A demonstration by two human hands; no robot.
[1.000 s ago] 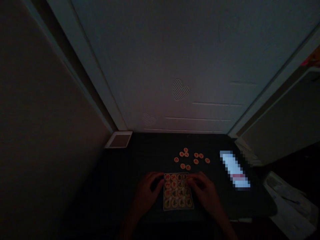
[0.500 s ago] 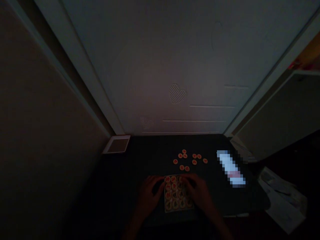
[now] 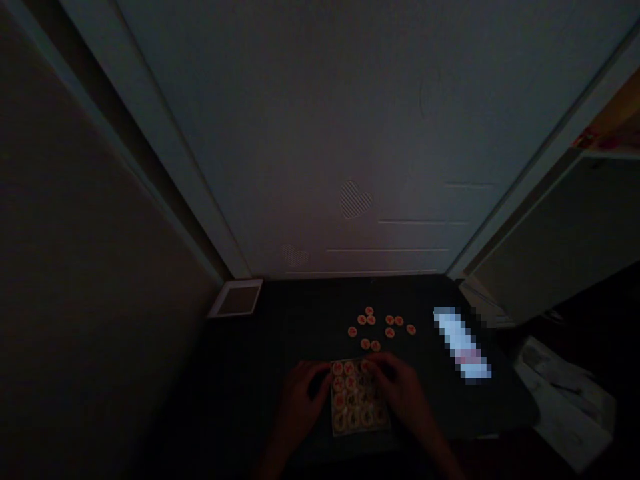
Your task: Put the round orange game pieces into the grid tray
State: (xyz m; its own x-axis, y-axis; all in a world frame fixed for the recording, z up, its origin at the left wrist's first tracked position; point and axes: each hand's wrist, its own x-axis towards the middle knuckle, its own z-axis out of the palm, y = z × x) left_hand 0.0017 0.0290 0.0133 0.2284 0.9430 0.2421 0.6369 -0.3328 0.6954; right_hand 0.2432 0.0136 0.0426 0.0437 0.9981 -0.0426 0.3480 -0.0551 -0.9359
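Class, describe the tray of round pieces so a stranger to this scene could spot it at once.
Start at the pale panel with hearts, then the dark table below it. Toward the table's near side, the tray sits between the left hand and the right hand. Beyond it loose pieces lie scattered; only the tray holds its pieces in rows.

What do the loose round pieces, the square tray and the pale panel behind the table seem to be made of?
Loose round pieces: perhaps wood or plastic, pale with red characters; no grain shows.
Square tray: possibly plastic, judging by its thin, light rim; too dim to confirm.
Pale panel: likely painted or moulded board, matte, with ridged hearts and lines in relief.
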